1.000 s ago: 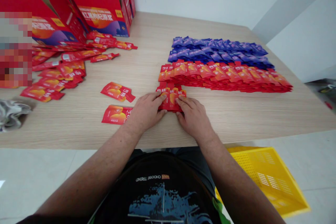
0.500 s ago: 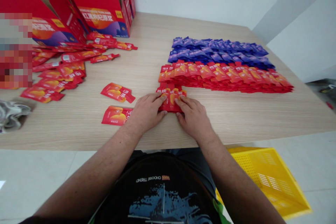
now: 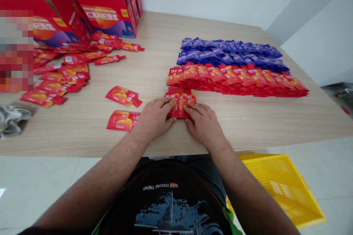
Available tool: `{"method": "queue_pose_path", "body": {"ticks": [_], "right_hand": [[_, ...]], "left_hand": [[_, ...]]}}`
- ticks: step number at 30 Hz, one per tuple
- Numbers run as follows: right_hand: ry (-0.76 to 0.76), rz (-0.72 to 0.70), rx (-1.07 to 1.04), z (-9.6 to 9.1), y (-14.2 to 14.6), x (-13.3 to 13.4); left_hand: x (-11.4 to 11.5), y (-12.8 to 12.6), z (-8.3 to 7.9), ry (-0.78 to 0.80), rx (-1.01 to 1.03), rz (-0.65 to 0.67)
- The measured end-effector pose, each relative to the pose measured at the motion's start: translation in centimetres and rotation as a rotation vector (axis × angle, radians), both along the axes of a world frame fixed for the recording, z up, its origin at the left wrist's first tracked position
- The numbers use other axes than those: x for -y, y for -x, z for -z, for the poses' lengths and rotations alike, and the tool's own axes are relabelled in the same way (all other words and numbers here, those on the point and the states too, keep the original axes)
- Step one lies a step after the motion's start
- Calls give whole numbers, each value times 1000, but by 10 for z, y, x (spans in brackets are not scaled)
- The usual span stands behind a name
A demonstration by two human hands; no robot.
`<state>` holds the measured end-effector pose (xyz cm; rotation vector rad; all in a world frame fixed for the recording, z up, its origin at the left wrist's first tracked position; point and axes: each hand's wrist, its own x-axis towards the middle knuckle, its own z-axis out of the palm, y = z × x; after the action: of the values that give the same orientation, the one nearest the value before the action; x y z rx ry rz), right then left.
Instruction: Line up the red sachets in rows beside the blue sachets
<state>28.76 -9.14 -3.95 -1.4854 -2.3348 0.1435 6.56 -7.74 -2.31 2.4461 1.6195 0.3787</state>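
Note:
A small group of overlapping red spouted pouches [image 3: 179,109] lies flat on the table in front of me, spouts pointing away. My left hand [image 3: 156,117] grips its left side, fingers on top and thumb at the near edge. On the right side my right hand [image 3: 203,122] holds it the same way. Left of my left hand lie two loose red pouches, an upper one [image 3: 121,96] and a lower one [image 3: 121,120], the lower partly hidden by my wrist. Just beyond my hands runs a long row of overlapping red pouches [image 3: 239,77].
Behind the red row lie rows of blue-purple pouches [image 3: 231,52]. Scattered red pouches [image 3: 63,77] cover the left, before tall red cartons [image 3: 102,3]. A crumpled grey-white bundle [image 3: 12,121] sits at the left edge. Below the table's right front edge stands a yellow crate [image 3: 286,191].
Almost nothing differs. Both hands stay on the red pouches, with only slight finger shifts, and the view has moved very slightly.

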Motion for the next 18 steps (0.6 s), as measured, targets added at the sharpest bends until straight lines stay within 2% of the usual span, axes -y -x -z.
{"method": "queue_pose_path", "body": {"ticks": [11,18], "right_hand": [[-3,-5,-9,-2,0,1],[-6,5,-19,1,-1,-1]], "left_hand": [[-1,1,2,-3,-1,-4],[-1,-2,-2,2,-13,-22]]}}
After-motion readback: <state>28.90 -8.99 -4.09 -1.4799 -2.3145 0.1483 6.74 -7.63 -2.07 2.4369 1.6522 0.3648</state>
